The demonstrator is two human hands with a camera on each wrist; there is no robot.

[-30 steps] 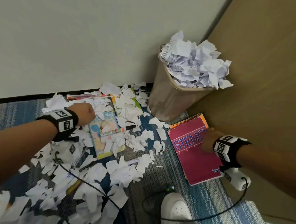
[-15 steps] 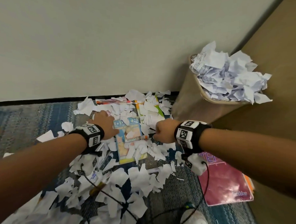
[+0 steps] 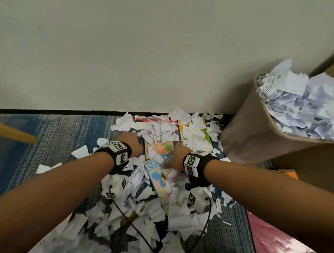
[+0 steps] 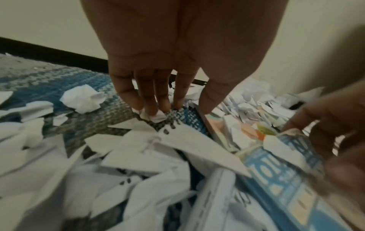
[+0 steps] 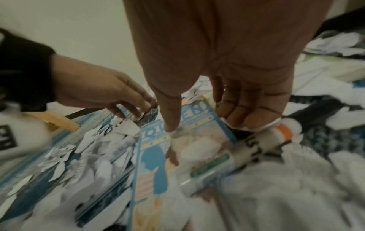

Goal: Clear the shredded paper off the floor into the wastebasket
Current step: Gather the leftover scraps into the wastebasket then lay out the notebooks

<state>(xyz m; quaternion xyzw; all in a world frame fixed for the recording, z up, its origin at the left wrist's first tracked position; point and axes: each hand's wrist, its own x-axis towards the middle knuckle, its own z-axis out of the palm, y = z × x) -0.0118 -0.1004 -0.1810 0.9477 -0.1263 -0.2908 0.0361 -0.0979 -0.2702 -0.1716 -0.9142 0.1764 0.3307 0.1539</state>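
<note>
Torn white paper scraps [image 3: 121, 210] cover the blue carpet in front of the wall. The tan wastebasket [image 3: 245, 133] stands at the right, heaped with crumpled paper [image 3: 299, 104]. My left hand [image 3: 132, 144] reaches down into the pile, and its fingertips [image 4: 158, 107] touch a small scrap [image 4: 158, 117] with the thumb held apart. My right hand [image 3: 177, 155] is close beside it. Its thumb [image 5: 169, 121] points down onto a blue booklet [image 5: 152, 156], while its fingers [image 5: 242, 112] bend down onto a white scrap [image 5: 262, 125]. Neither hand has paper lifted.
Under the scraps lie the blue booklet [image 3: 157, 175], an orange pen [image 3: 153, 120], a marker [image 5: 272, 140] and black cables [image 3: 139, 233]. A pink notebook [image 3: 272, 241] lies at the lower right. A wooden leg [image 3: 12, 134] juts in from the left.
My right hand left the pink notebook and swung left into the pile, ending beside my left hand at the booklet. The left hand stayed in the scraps.
</note>
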